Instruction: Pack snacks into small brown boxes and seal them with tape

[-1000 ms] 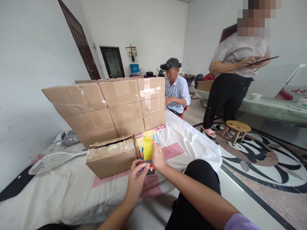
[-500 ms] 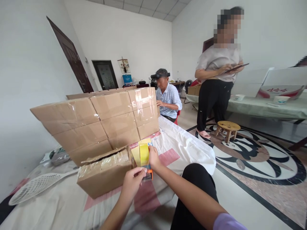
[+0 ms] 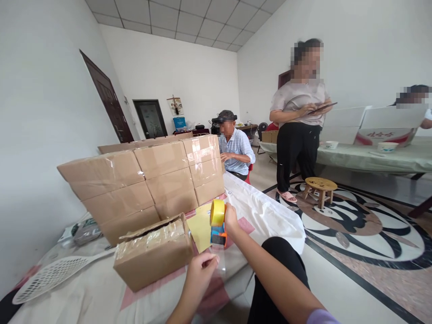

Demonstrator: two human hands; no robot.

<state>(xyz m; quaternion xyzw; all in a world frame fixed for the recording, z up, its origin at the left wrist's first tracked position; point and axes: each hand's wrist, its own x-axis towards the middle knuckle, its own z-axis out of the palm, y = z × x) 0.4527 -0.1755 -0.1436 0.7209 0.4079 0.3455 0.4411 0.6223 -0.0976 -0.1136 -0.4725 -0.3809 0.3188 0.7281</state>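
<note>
My right hand [image 3: 231, 218] is closed round a tape dispenser [image 3: 218, 236] with a blue and orange body and a yellow roll of tape [image 3: 217, 213]. Below it, my left hand [image 3: 201, 267] pinches the end of a clear tape strip [image 3: 221, 264] that runs down from the dispenser. Just left of both hands sits a small cardboard box [image 3: 155, 258], its upper flaps not fully closed and shiny tape along the top. A flat yellow sheet [image 3: 200, 228] lies on the table between the box and the dispenser.
Stacked, taped cardboard boxes [image 3: 168, 180] form a wall behind the small box. A white plastic strainer [image 3: 54, 275] lies at left on the table's patterned cloth [image 3: 266, 213]. One person [image 3: 236, 146] sits beyond the boxes; another [image 3: 299, 108] stands at right near a wooden stool [image 3: 320, 184].
My hands have moved apart, with a clear tape strip now showing between them. The dispenser has turned and shifted right. The whole view has tilted upward.
</note>
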